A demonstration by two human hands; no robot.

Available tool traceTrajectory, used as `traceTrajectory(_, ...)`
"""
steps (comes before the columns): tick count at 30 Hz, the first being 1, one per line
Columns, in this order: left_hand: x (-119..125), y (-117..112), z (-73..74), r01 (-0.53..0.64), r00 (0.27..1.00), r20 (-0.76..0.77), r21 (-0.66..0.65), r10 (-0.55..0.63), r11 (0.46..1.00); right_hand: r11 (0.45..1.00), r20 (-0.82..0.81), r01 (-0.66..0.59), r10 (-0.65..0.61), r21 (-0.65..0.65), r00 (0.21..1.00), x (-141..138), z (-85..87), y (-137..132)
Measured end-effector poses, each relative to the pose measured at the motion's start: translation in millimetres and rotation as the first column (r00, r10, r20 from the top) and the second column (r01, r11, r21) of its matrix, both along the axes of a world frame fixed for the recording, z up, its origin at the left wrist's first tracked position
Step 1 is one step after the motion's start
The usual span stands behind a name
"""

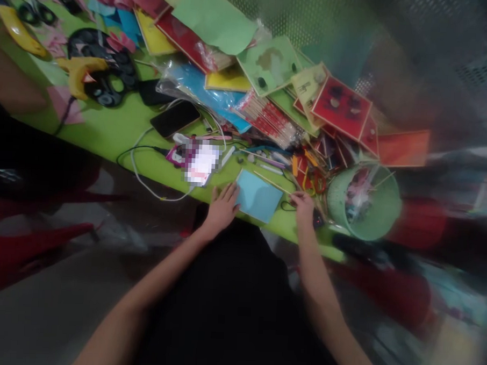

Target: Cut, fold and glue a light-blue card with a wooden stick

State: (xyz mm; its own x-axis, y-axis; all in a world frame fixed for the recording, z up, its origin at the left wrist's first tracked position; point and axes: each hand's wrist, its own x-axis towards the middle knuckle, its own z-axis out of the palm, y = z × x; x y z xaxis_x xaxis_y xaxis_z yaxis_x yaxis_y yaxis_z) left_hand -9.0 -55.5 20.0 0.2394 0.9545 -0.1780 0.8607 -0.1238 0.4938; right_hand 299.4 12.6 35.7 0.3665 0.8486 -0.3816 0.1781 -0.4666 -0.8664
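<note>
Blue card (259,198), just one, touches parted left fingers (228,193); right fingers (299,198) pinch one stick (272,183).

Near the front edge of the tabletop (100,125), the blue square (259,196) looks like smooth matt paper, the thin stick (272,182) wooden; the stick packet (266,118) shows glossy plastic, the basket (338,201) duller plastic
</note>
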Motion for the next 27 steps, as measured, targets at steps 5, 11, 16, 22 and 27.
traceTrajectory(5,-9.1,-16.7,2.4,0.041,0.999,-0.010,-0.021,-0.041,0.999,0.919,0.422,-0.371,0.393,-0.136,0.817,5.7,0.5,-7.7)
traceTrajectory(11,-11.1,-2.1,7.1,0.010,1.000,0.012,0.004,-0.010,1.000,0.867,0.620,-0.483,0.446,-0.121,0.646,3.5,0.9,-4.6)
traceTrajectory(16,-4.5,27.0,7.4,0.006,0.999,0.047,-0.026,-0.005,1.000,0.831,0.525,-0.554,0.491,-0.044,0.695,-8.6,-1.7,2.2)
traceTrajectory(22,-3.5,38.1,5.3,0.015,0.999,0.039,-0.053,-0.013,0.998,0.790,0.547,-0.609,0.540,-0.068,0.640,-14.6,-5.2,3.4)
traceTrajectory(27,-5.4,37.6,3.6,0.033,0.999,0.032,-0.038,-0.032,0.999,0.779,0.555,-0.623,0.548,-0.066,0.626,-12.7,-7.8,0.5)
